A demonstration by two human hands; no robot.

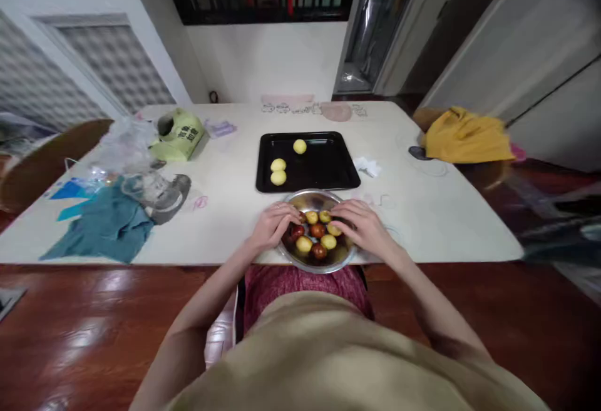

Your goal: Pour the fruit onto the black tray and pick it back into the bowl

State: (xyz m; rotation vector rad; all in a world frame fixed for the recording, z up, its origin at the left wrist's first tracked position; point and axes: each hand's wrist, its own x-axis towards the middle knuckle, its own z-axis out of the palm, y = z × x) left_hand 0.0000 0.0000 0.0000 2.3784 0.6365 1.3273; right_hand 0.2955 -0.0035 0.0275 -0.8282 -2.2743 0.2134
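A round metal bowl [317,267] at the table's near edge holds several small round pieces that look like fruit, some yellow [304,244], others dark red-brown [319,251]. My left hand [273,223] reaches over the bowl's left rim, fingers stretched toward a red-brown piece [297,231]; its fingertips partly hide the pieces there. From the right side my right hand [360,223] reaches in, thumb and fingers apart, beside a yellow piece [334,229]. Neither hand has lifted anything. Just beyond the bowl lies a black baking tray [323,170] with three yellow round pieces [299,146] on it.
A crumpled white tissue [368,166] lies right of the tray. On the left are a yellow-green bag [181,136], clear plastic [126,145], a teal cloth [106,223] and a grey-and-clear object [169,198]. A mustard cloth [467,137] drapes over a chair at the right.
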